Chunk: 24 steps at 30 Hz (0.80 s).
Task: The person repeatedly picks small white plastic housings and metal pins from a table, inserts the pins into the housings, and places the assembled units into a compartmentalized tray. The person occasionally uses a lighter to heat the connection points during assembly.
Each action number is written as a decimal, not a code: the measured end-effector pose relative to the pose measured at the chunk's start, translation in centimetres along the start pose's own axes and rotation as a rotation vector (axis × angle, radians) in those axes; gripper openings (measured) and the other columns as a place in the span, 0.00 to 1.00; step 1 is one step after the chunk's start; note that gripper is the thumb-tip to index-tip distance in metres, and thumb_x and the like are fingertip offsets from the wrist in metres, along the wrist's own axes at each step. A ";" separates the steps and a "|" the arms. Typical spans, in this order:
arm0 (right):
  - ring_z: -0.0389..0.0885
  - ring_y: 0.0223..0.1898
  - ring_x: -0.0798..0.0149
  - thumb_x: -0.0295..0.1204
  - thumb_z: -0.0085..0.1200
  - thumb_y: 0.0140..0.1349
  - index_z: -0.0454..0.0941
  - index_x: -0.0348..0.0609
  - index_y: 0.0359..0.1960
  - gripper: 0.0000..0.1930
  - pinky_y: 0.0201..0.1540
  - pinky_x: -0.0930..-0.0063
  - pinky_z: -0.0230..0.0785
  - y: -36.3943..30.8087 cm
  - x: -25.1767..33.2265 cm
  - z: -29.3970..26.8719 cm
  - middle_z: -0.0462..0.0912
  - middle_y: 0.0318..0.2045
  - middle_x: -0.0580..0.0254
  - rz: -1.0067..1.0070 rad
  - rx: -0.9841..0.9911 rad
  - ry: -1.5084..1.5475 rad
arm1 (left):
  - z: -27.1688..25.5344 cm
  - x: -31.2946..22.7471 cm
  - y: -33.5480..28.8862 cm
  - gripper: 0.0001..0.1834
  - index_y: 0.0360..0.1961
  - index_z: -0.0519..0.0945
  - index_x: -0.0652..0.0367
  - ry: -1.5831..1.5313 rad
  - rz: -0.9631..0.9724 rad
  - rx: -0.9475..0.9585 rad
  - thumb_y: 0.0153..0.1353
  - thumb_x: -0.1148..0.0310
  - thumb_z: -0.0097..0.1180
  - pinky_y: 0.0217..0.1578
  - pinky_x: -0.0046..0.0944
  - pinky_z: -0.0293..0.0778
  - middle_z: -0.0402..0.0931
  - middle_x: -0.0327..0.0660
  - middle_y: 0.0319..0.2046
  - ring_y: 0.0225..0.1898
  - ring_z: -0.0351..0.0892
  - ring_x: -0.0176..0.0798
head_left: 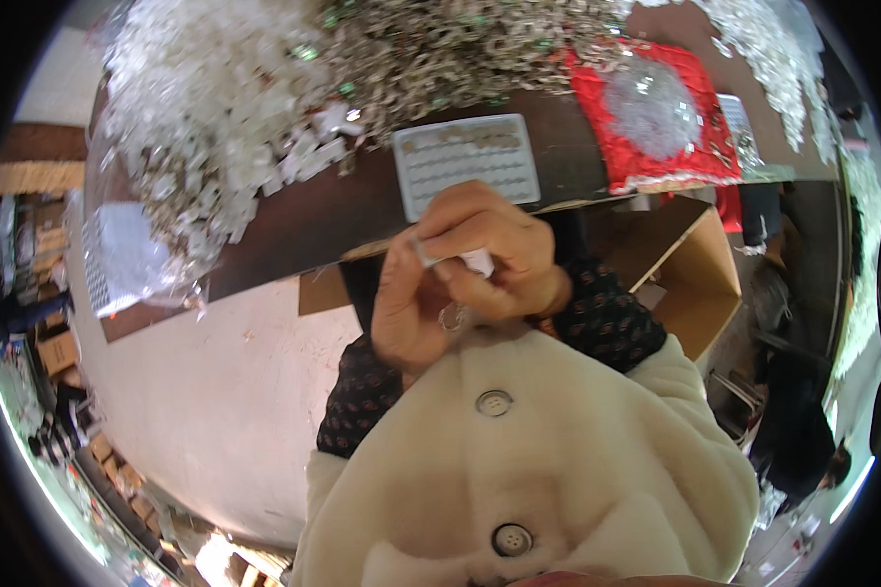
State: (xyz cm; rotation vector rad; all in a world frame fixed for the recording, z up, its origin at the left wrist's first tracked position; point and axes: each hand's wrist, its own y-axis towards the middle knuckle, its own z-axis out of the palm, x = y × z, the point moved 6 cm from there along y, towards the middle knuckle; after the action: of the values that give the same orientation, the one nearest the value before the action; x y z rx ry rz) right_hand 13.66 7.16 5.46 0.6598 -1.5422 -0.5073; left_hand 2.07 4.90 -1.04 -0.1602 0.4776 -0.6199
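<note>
My left hand (399, 308) and my right hand (494, 249) meet in front of my chest, just off the table's near edge. Both are closed, fingertips together around a small pale flat piece (423, 252). A white bit (478, 262) shows between the fingers of my right hand. Against my left palm hangs a thin clear loop (452, 316). The fingers hide most of what they pinch. Beyond them lies a translucent tray (524, 181) with rows of small slots, its far rows holding small metallic pieces. My right hand overlaps the tray's near edge in view.
A white plastic heap (206, 88) covers the table's left; a heap of small metal parts (431, 59) lies behind the tray. On a red sheet (597, 117) sits a tangle of clear loops (656, 110). A cardboard box (705, 274) stands below at right. Another person (798, 421) is farther right.
</note>
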 end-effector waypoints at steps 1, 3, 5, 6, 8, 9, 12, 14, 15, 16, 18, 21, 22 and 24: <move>0.81 0.42 0.54 0.13 0.57 0.51 0.81 0.32 0.39 0.12 0.46 0.65 0.74 -0.3 0.0 -0.1 0.81 0.40 0.48 0.011 -0.035 0.018 | 0.2 0.1 0.0 0.23 0.59 0.70 0.61 0.036 0.016 0.050 0.74 0.54 0.47 0.52 0.35 0.71 0.73 0.39 0.49 0.50 0.74 0.32; 0.81 0.43 0.53 0.14 0.59 0.54 0.79 0.35 0.40 0.11 0.46 0.66 0.75 -0.7 0.1 -0.3 0.81 0.42 0.51 0.012 -0.073 -0.009 | 0.0 0.6 0.1 0.23 0.59 0.70 0.59 -0.150 -0.012 0.037 0.74 0.53 0.48 0.54 0.35 0.70 0.73 0.37 0.51 0.52 0.72 0.31; 0.81 0.44 0.51 0.16 0.60 0.56 0.80 0.35 0.44 0.13 0.47 0.65 0.75 -1.2 0.5 -0.7 0.80 0.46 0.49 -0.004 -0.025 -0.087 | -0.6 0.9 0.1 0.21 0.59 0.70 0.57 -0.158 -0.020 -0.065 0.74 0.54 0.47 0.54 0.35 0.72 0.74 0.37 0.52 0.51 0.74 0.31; 0.81 0.45 0.51 0.16 0.61 0.57 0.80 0.35 0.45 0.13 0.48 0.65 0.75 -1.4 0.7 -1.0 0.80 0.47 0.49 0.002 -0.003 -0.121 | -0.5 0.9 0.4 0.20 0.59 0.70 0.57 -0.114 -0.001 -0.034 0.74 0.55 0.48 0.54 0.36 0.73 0.75 0.38 0.52 0.51 0.74 0.32; 0.81 0.46 0.48 0.18 0.61 0.58 0.81 0.35 0.46 0.14 0.49 0.63 0.75 -2.2 1.0 -2.3 0.79 0.52 0.46 0.029 0.089 -0.157 | 0.7 0.8 1.0 0.17 0.55 0.72 0.56 -0.121 -0.071 0.197 0.73 0.58 0.51 0.55 0.37 0.74 0.76 0.37 0.50 0.50 0.77 0.35; 0.82 0.45 0.49 0.18 0.60 0.58 0.83 0.37 0.44 0.11 0.47 0.63 0.76 -2.8 1.0 -3.6 0.81 0.50 0.49 0.131 0.136 -0.219 | -0.7 1.2 1.1 0.12 0.49 0.74 0.55 0.056 0.006 -0.061 0.71 0.60 0.54 0.48 0.37 0.74 0.77 0.37 0.45 0.43 0.76 0.34; 0.83 0.40 0.54 0.21 0.60 0.60 0.85 0.38 0.43 0.10 0.45 0.66 0.75 -3.5 0.3 -9.7 0.84 0.43 0.52 0.219 -0.126 -0.717 | 0.0 1.1 1.9 0.12 0.44 0.73 0.53 0.173 0.093 0.086 0.73 0.56 0.50 0.34 0.33 0.59 0.72 0.34 0.34 0.31 0.60 0.30; 0.83 0.36 0.56 0.20 0.60 0.60 0.85 0.41 0.44 0.10 0.40 0.68 0.76 -3.7 -0.7 -14.1 0.84 0.39 0.54 0.313 -0.286 -0.957 | -0.3 1.2 1.9 0.11 0.44 0.73 0.53 0.168 0.093 0.033 0.72 0.57 0.51 0.35 0.33 0.61 0.70 0.34 0.32 0.32 0.62 0.30; 0.83 0.35 0.56 0.19 0.60 0.60 0.85 0.42 0.44 0.11 0.38 0.68 0.76 -3.9 -1.3 -15.8 0.83 0.37 0.53 0.358 -0.341 -1.018 | -0.4 1.2 2.0 0.11 0.44 0.73 0.53 0.157 0.102 0.022 0.72 0.58 0.52 0.35 0.33 0.61 0.69 0.34 0.32 0.32 0.62 0.31; 0.83 0.34 0.56 0.20 0.61 0.60 0.85 0.42 0.44 0.11 0.38 0.68 0.75 -3.9 -2.0 -16.7 0.83 0.36 0.53 0.374 -0.318 -1.035 | -0.3 1.3 2.0 0.11 0.44 0.73 0.53 0.168 0.082 0.031 0.72 0.58 0.52 0.36 0.33 0.62 0.70 0.35 0.32 0.33 0.62 0.31; 0.83 0.34 0.54 0.21 0.62 0.60 0.84 0.43 0.45 0.11 0.36 0.67 0.75 -4.1 -3.1 -18.0 0.82 0.34 0.52 0.421 -0.287 -1.068 | -0.3 1.3 2.1 0.11 0.45 0.73 0.54 0.164 0.058 0.028 0.72 0.58 0.52 0.36 0.33 0.62 0.70 0.35 0.32 0.33 0.62 0.31; 0.83 0.33 0.51 0.23 0.62 0.60 0.84 0.42 0.42 0.08 0.35 0.66 0.75 -4.3 -4.2 -18.4 0.82 0.34 0.52 0.424 -0.220 -1.100 | -0.1 1.1 2.1 0.10 0.44 0.72 0.54 0.145 0.058 0.048 0.72 0.59 0.51 0.36 0.34 0.63 0.71 0.36 0.33 0.33 0.63 0.31; 0.83 0.33 0.51 0.24 0.62 0.60 0.83 0.42 0.41 0.08 0.35 0.65 0.75 -4.4 -4.4 -18.5 0.82 0.33 0.52 0.431 -0.224 -1.119 | 0.0 1.1 2.1 0.10 0.44 0.72 0.54 0.134 0.055 0.059 0.72 0.59 0.51 0.36 0.34 0.63 0.70 0.36 0.33 0.33 0.64 0.31; 0.82 0.33 0.49 0.25 0.62 0.61 0.82 0.41 0.40 0.07 0.35 0.64 0.75 -4.7 -4.5 -18.8 0.82 0.33 0.51 0.429 -0.233 -1.150 | -0.1 1.0 2.0 0.10 0.44 0.72 0.54 0.173 0.056 0.045 0.72 0.59 0.52 0.35 0.33 0.63 0.70 0.36 0.33 0.33 0.63 0.31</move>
State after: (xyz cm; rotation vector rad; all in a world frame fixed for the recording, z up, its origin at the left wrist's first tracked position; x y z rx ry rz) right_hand 32.88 8.11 0.53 -0.2500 -2.5479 -0.7736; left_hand 3.80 5.93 -2.04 -0.0501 0.6326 -0.5918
